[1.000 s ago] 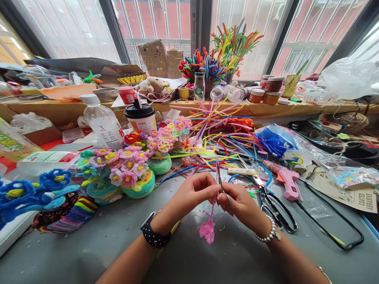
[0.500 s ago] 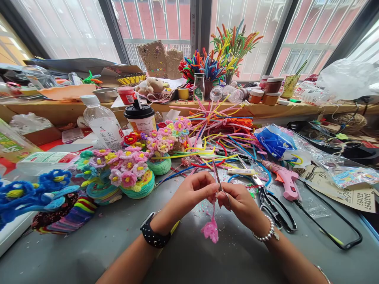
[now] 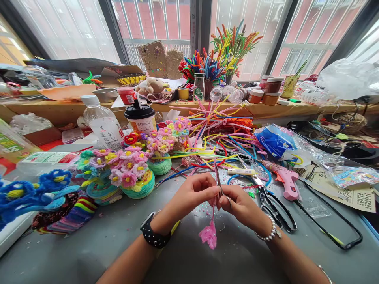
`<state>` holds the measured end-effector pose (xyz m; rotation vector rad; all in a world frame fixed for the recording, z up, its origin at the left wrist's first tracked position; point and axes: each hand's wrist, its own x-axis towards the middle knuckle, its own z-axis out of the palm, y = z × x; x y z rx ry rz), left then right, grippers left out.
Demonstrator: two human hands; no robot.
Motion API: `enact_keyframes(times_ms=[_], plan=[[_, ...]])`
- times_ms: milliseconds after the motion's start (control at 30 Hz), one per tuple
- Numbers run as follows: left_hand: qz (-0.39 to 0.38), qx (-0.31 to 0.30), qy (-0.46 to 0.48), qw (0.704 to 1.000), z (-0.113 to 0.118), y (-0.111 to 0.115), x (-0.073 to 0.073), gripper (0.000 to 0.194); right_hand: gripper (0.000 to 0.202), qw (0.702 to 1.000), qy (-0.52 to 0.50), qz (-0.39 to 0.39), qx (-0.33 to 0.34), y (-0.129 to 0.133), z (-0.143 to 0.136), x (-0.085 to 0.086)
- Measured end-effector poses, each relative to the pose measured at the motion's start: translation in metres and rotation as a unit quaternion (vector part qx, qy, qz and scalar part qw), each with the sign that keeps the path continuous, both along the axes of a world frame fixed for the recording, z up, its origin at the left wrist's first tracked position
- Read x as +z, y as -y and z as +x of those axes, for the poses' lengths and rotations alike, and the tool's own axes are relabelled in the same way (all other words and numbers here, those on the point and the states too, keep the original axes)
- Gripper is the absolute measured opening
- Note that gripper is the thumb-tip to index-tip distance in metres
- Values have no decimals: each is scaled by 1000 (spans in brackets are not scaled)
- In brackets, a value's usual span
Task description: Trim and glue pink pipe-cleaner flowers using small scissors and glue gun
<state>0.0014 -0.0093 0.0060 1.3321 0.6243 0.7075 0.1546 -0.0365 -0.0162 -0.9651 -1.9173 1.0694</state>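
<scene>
My left hand point(image 3: 199, 194) pinches the stem of a pink fuzzy flower point(image 3: 209, 235), which hangs head down below the fingers over the grey table. My right hand point(image 3: 241, 203) is closed around the handles of small scissors point(image 3: 218, 177); their blades point up and away, beside my left fingertips. Both hands meet at the fingertips, so the top end of the stem is hidden. Beyond them lies a pile of coloured pipe cleaners point(image 3: 219, 126).
Pots of fuzzy flowers point(image 3: 137, 183) stand at the left, with a bottle point(image 3: 103, 126) and a lidded cup point(image 3: 140, 118) behind. Large black-handled scissors point(image 3: 274, 207) and a pink glue gun point(image 3: 287, 179) lie right. Small scraps dot the grey table point(image 3: 112, 244).
The pink flower has swung slightly left and down. The small scissors have tilted a little, and my right hand has shifted slightly.
</scene>
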Motion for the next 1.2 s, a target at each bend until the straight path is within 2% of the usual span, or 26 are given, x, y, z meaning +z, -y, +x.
enact_keyframes(times_ms=[200,433,633,867,1200], plan=[[-6,3,3,1000,-1,0,0,20,56,999,24,2,-36,-1,-1,-2],[-6,9,8,1000,-1,-1,-2,18,51,999,-10,-23,-46,-2,-1,-4],[-4,-10,5,1000,-1,-1,-1,18,55,1000,-18,-17,-18,1,-1,0],[0,-2,-6,1000,-2,-2,-3,18,56,996,28,7,-86,-1,2,1],[5,6,-4,1000,-2,-2,-3,18,57,996,34,-1,-86,-1,1,-2]])
